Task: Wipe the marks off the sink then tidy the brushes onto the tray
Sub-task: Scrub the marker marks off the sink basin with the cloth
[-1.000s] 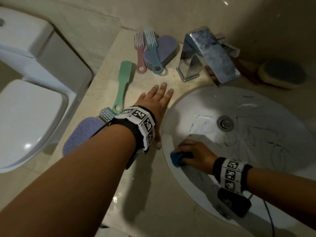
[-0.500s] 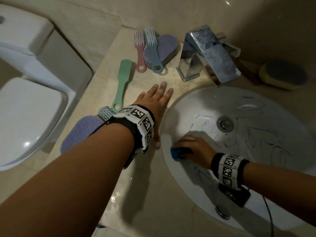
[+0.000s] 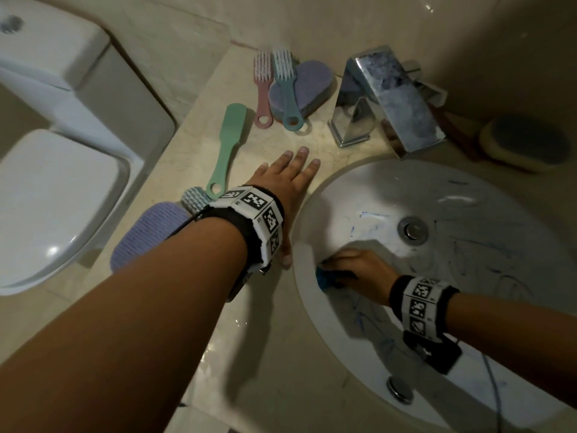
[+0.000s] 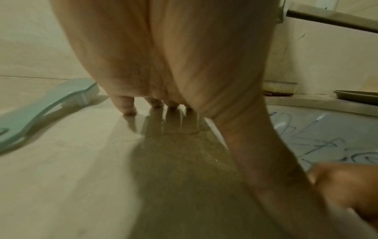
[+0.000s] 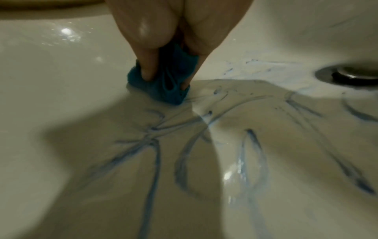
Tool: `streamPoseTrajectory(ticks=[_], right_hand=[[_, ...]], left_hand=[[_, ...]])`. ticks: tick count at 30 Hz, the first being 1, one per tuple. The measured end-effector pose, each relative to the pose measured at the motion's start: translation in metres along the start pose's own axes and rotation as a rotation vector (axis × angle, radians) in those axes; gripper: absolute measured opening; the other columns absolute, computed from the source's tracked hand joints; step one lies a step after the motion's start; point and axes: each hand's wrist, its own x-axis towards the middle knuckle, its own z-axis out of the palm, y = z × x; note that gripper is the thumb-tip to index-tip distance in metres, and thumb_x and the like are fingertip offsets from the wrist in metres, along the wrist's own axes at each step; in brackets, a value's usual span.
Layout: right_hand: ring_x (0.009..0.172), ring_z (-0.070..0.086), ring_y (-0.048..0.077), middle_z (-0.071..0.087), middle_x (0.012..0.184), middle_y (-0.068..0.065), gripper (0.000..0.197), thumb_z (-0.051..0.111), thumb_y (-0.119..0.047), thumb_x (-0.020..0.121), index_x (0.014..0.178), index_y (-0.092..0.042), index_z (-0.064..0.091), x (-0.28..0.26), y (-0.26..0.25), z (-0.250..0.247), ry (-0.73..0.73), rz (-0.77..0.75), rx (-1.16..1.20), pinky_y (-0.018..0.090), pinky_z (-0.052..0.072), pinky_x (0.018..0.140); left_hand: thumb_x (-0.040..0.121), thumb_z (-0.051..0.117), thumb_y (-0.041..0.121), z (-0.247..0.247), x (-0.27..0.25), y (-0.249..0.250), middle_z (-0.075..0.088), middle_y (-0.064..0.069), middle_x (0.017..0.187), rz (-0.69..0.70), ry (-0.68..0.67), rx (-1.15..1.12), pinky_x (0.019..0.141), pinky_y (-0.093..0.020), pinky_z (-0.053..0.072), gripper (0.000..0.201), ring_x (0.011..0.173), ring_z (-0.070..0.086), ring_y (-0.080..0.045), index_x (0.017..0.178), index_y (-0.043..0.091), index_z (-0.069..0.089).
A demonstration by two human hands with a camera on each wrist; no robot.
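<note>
The sink (image 3: 499, 195) is showing glossy white ceramic, scribbled with blue marks (image 5: 155, 153). The cloth (image 5: 163, 84) is looking soft and knitted (teal). The bench (image 3: 175, 332) is gleaming like polished stone; the tap (image 3: 390, 98) is shining as chrome metal, and the green brush (image 3: 229, 148) is looking like matt plastic.

Dim, warm light; blurred wrist views (wide-angle).

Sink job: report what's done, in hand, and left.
Done: a paler wiped patch left of the drain. In hand: right hand rubs a blue cloth on the sink; left hand rests on the counter. Left: many blue marks; brushes untouched.
</note>
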Motion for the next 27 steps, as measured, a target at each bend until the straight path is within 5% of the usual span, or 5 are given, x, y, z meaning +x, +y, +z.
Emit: streamPoseTrajectory(ticks=[6, 12, 15, 20, 27], right_hand=[[0.106, 0.058, 0.033, 0.063, 0.113, 0.018, 0.03, 0.061, -0.002, 0.083, 0.112, -0.005, 0.066, 0.049, 0.022, -0.027, 0.261, 0.49, 0.073, 0.03, 0.041, 0.095], [0.116, 0.055, 0.024, 0.062, 0.125, 0.007, 0.037, 0.064, -0.017, 0.086, 0.122, -0.016, 0.062, -0.008, -0.017, -0.005, -0.176, 0.228, 0.005, 0.024, 0.037, 0.101], [0.117, 0.055, 0.023, 0.06, 0.126, 0.004, 0.037, 0.062, -0.013, 0.087, 0.123, -0.019, 0.062, -0.002, -0.013, -0.013, -0.2, 0.214, -0.053, 0.018, 0.033, 0.098], [0.115, 0.056, 0.029, 0.062, 0.124, 0.013, 0.039, 0.059, -0.004, 0.083, 0.12, -0.014, 0.062, 0.031, -0.006, -0.024, 0.059, 0.38, -0.084, 0.027, 0.039, 0.098], [0.115, 0.056, 0.023, 0.061, 0.126, 0.007, 0.038, 0.06, -0.006, 0.084, 0.121, -0.017, 0.062, -0.037, -0.017, -0.009, -0.302, 0.206, -0.014, 0.025, 0.039, 0.102]], left_hand=[[0.041, 0.091, 0.043, -0.005, -0.005, 0.005, -0.029, -0.003, 0.154, -0.026, -0.03, -0.001, 0.12, -0.046, 0.005, 0.157, 0.145, -0.018, -0.024, 0.146, 0.023, -0.024], [0.093, 0.051, 0.02, -0.002, -0.031, 0.025, -0.013, -0.007, 0.159, -0.113, 0.069, -0.087, 0.119, -0.044, 0.002, 0.082, 0.147, -0.009, -0.024, 0.151, 0.013, -0.007], [0.078, 0.072, 0.034, 0.022, -0.044, 0.033, -0.014, -0.01, 0.158, -0.165, 0.017, -0.108, 0.119, -0.044, 0.003, 0.111, 0.147, -0.009, -0.026, 0.15, 0.01, -0.01], [0.052, 0.088, 0.045, 0.055, -0.058, 0.05, -0.026, -0.014, 0.154, -0.212, -0.056, -0.22, 0.12, -0.045, 0.008, 0.15, 0.144, -0.018, -0.03, 0.145, 0.005, -0.023], [0.043, 0.089, 0.05, 0.06, -0.061, 0.051, -0.033, -0.013, 0.151, -0.209, -0.044, -0.189, 0.12, -0.045, 0.005, 0.16, 0.142, -0.024, -0.031, 0.142, 0.007, -0.029]])
